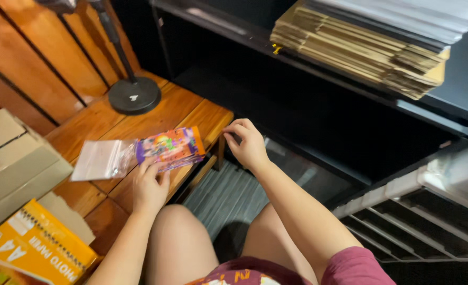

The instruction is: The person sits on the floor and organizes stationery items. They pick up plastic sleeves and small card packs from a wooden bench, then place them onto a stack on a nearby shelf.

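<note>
Left hand [149, 187] fingers grasp the colourful packet [170, 148]; right hand [250, 143] seemingly empty, curled at table edge [224, 119].

L hand [149, 187] fingers pinched | R hand [249, 143] curled, arm extended

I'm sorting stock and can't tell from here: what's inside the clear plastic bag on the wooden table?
The bag holds colourful cards, orange and purple, at its right end, gripped by the left hand. Its left part looks empty. How many cards are stacked cannot be seen; the top one covers the rest.

The yellow paper pack [36, 248] is cut off by the frame's bottom-left edge.
</note>
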